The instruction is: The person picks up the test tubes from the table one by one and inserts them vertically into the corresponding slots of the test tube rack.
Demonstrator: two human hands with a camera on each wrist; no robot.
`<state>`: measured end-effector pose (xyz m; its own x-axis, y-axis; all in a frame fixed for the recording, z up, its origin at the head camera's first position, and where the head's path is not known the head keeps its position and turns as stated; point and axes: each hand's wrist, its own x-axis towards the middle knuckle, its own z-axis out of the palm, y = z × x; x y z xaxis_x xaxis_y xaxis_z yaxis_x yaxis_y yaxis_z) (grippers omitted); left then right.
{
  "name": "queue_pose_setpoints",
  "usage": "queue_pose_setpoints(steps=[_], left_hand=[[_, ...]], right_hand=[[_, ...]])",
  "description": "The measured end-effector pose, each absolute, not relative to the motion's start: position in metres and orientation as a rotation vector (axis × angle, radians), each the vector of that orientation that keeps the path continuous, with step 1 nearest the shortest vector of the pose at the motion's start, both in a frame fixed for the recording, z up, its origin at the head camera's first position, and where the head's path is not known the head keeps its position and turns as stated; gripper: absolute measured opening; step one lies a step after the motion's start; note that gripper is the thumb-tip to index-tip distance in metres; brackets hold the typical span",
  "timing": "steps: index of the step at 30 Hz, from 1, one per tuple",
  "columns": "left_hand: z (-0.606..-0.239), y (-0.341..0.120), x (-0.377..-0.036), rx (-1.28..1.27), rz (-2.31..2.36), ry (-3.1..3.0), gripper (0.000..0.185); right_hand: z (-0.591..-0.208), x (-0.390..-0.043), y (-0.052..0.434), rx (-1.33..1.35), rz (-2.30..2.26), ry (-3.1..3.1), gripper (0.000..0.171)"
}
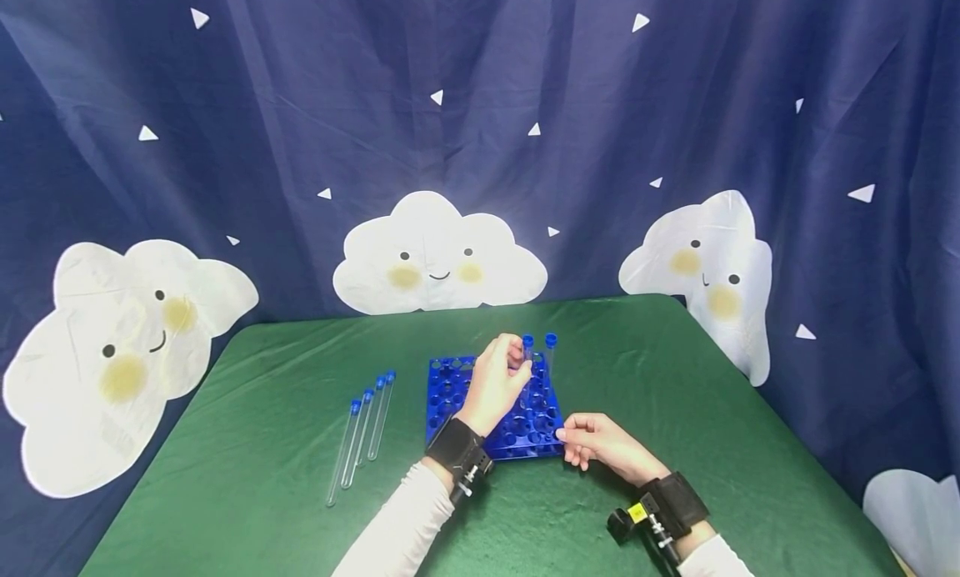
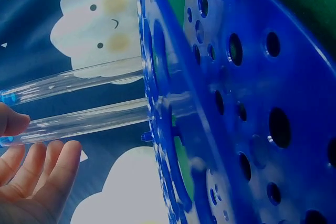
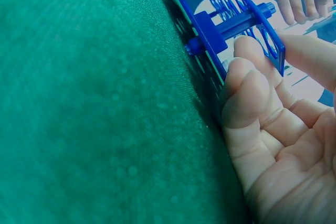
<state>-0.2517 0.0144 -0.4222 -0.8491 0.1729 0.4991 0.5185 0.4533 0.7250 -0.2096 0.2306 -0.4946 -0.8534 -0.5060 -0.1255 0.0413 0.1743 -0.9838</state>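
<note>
Closest to me, my right hand [image 1: 600, 445] pinched the blue test-tube rack's [image 1: 450, 393] near corner to steady it, while my left hand [image 1: 497, 383], just beyond, gripped a capped test tube [image 1: 527, 353] upright in a far hole, best kept vertical.

A rack [image 1: 495, 402] is sitting on the table [image 1: 675, 393], near its middle. Two tubes [image 1: 538, 356] are standing in the rack's far right holes, side by side. Four loose tubes [image 1: 363, 431] are lying on the table just left of the rack. A curtain [image 1: 480, 127] is hanging behind the table. The left hand [image 1: 497, 383] is hovering over the rack at one standing tube; the right hand [image 1: 600, 444] is touching the rack's near right corner.
</note>
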Motion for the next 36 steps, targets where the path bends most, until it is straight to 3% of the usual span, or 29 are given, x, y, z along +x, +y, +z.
queue_pose_setpoints(steps=[17,36], left_hand=[[-0.423,-0.007,-0.249,-0.564,-1.291,-2.368,0.026],[-0.452,-0.109,-0.251,-0.181,-1.012,-2.487,0.024]], right_hand=[[-0.496,-0.211,0.232,-0.429,-1.728,2.017,0.029],[-0.496,-0.210,0.231,-0.438,-1.735,2.007,0.035]])
